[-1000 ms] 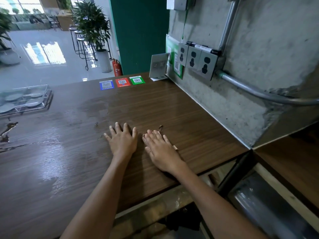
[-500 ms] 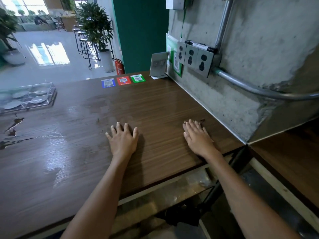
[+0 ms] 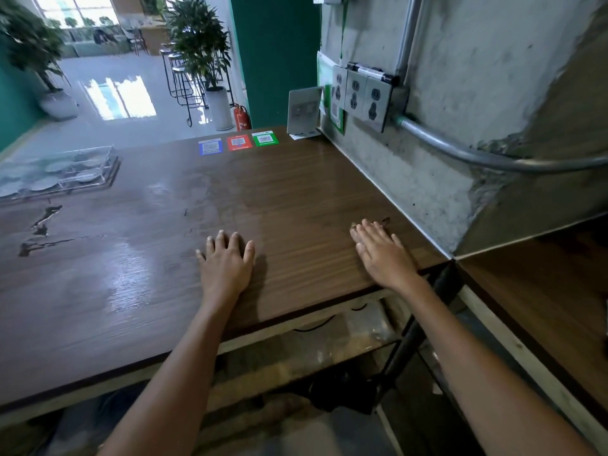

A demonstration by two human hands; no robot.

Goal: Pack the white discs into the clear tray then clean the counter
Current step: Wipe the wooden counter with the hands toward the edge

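The clear tray (image 3: 105,166) sits at the far left of the brown wooden counter (image 3: 296,199), with several white discs (image 3: 56,166) lying inside it. My left hand (image 3: 225,264) rests flat on the counter near its front edge, fingers spread, holding nothing. My right hand (image 3: 381,255) lies flat and empty near the counter's right end, close to the concrete wall. A small dark mark (image 3: 385,220) shows on the wood just past its fingertips.
Blue (image 3: 210,147), red (image 3: 239,142) and green (image 3: 265,138) square stickers lie at the counter's back. A card stand (image 3: 302,111) leans by the wall sockets (image 3: 362,97). Wet streaks (image 3: 46,222) mark the left of the counter. A lower shelf (image 3: 543,291) lies to the right.
My right hand has slid to the right, away from my left hand, toward the wall end of the counter. My left hand has stayed in place.
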